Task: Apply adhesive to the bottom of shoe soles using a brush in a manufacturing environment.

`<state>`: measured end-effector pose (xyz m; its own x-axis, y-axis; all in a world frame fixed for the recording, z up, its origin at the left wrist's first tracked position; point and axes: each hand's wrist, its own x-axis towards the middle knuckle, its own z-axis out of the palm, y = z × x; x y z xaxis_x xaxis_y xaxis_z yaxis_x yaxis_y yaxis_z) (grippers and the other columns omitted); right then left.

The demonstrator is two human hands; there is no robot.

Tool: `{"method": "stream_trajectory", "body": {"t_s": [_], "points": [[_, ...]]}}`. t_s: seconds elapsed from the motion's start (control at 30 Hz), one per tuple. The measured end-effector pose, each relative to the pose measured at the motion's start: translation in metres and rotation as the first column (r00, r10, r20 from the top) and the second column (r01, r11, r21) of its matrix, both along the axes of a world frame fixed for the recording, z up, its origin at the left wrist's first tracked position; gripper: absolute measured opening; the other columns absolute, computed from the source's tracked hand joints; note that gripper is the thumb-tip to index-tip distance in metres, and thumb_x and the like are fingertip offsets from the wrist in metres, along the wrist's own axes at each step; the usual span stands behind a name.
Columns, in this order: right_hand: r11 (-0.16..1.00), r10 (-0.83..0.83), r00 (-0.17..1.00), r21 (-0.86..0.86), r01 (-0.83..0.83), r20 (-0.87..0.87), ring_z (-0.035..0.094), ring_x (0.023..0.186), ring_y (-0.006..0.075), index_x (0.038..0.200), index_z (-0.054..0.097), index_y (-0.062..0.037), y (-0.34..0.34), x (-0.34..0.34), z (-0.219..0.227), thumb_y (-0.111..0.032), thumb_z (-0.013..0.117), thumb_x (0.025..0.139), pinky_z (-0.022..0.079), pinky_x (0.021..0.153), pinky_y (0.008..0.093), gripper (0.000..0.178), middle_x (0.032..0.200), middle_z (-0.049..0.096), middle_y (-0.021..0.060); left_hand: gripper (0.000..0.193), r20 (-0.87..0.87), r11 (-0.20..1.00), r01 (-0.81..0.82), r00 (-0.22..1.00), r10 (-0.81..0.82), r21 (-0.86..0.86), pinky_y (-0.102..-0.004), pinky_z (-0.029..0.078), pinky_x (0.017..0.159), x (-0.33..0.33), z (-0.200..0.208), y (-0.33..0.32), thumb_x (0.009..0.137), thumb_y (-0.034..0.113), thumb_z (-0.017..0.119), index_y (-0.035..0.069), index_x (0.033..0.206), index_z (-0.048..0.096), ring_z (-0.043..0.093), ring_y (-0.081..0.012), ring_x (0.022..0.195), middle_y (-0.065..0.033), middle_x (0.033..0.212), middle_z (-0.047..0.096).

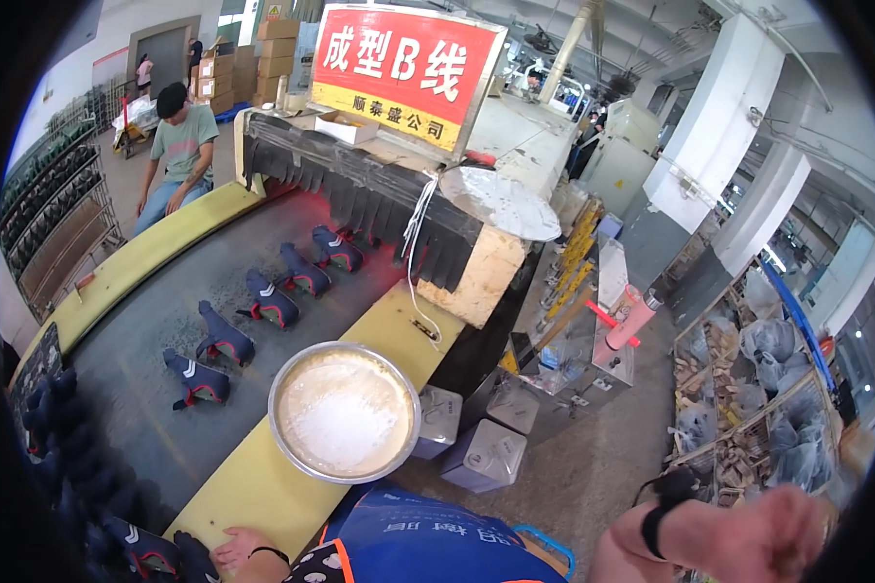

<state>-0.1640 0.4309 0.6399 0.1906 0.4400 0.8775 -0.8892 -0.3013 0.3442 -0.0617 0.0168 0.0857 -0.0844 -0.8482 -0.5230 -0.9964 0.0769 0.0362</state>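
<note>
My left hand (243, 552) lies flat on the yellow ledge along the conveyor, fingers stretched out and holding nothing I can see. Right beside its fingertips is a dark navy shoe upper (196, 560), and another navy upper with white stripes and red trim (144, 546) sits to its left. My right hand (778, 536), with a black band at the wrist, is raised at the lower right, away from the conveyor. Motion smears its fingers, so whether it holds anything does not show. Ahead of my body, a metal bowl (278, 434) of white powder or paste rests on the ledge.
Several navy uppers (226, 335) sit in a row on the dark conveyor belt (156, 311), leading to a black-flapped, red-lit machine opening (360, 209). Square metal cans (486, 455) stand below the ledge. Wire racks (749, 389) are at right; a seated person (185, 146) is across the belt.
</note>
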Motion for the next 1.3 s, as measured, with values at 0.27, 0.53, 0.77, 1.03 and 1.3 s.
{"method": "stream_trajectory", "body": {"t_s": [0.27, 0.53, 0.77, 1.03, 1.3], "points": [[0.933, -0.111, 0.236, 0.183, -0.31, 0.965, 0.054, 0.071, 0.0138, 0.119, 0.055, -0.0117, 0.007, -0.103, -0.155, -0.045, 0.04, 0.105, 0.051, 0.066, 0.0315, 0.04, 0.075, 0.054, 0.0007, 0.067, -0.148, 0.999, -0.042, 0.988, 0.036, -0.033, -0.0551, 0.037, 0.105, 0.046, -0.087, -0.044, 0.092, 0.046, 0.053, -0.003, 0.137, 0.048, 0.046, -0.0371, 0.132, -0.0196, 0.141, 0.05], [0.894, 0.375, -0.179, -0.406, -0.191, 0.91, 0.063, 0.101, 0.0259, 0.133, 0.054, -0.014, 0.034, -0.136, -0.235, -0.063, 0.033, 0.1, 0.055, 0.086, 0.0456, 0.063, 0.117, 0.061, 0.0115, 0.068, -0.358, 0.961, 0.223, 0.895, -0.268, -0.163, -0.0543, 0.037, 0.106, -0.136, -0.04, -0.099, 0.091, 0.046, 0.053, -0.004, 0.137, 0.048, 0.046, -0.0374, 0.132, -0.0199, 0.141, 0.05], [0.723, 0.516, -0.238, -0.568, -0.394, 0.822, 0.066, 0.104, 0.0252, 0.137, 0.054, -0.012, 0.009, -0.154, -0.236, -0.051, 0.043, 0.103, 0.054, 0.09, 0.0392, 0.053, 0.118, 0.065, 0.0107, 0.068, -0.432, 0.566, 0.756, 0.413, -0.802, -0.328, -0.0537, 0.036, 0.107, -0.416, 0.054, 0.057, 0.091, 0.046, 0.053, -0.004, 0.137, 0.048, 0.046, -0.0377, 0.131, -0.0201, 0.141, 0.05], [0.832, 0.454, -0.242, -0.505, -0.229, 0.858, 0.07, 0.083, 0.0109, 0.119, 0.063, -0.0148, 0.044, -0.127, -0.265, -0.024, 0.069, 0.094, 0.056, 0.073, 0.0238, 0.027, 0.097, 0.07, 0.0005, 0.068, -0.49, 0.429, 0.836, 0.231, -0.84, -0.342, -0.053, 0.035, 0.108, -0.449, 0.074, 0.179, 0.091, 0.046, 0.054, -0.004, 0.137, 0.048, 0.046, -0.0381, 0.131, -0.0204, 0.141, 0.049], [0.855, 0.452, -0.316, -0.506, -0.114, 0.834, 0.067, 0.077, 0.0113, 0.109, 0.063, -0.0112, 0.039, -0.135, -0.258, -0.03, 0.073, 0.091, 0.056, 0.072, 0.0258, 0.028, 0.09, 0.066, -0.0001, 0.069, -0.514, 0.282, 0.901, 0.079, -0.854, -0.329, -0.0522, 0.035, 0.109, -0.421, 0.097, 0.311, 0.091, 0.046, 0.054, -0.004, 0.137, 0.048, 0.046, -0.0385, 0.131, -0.0207, 0.141, 0.049]]}}
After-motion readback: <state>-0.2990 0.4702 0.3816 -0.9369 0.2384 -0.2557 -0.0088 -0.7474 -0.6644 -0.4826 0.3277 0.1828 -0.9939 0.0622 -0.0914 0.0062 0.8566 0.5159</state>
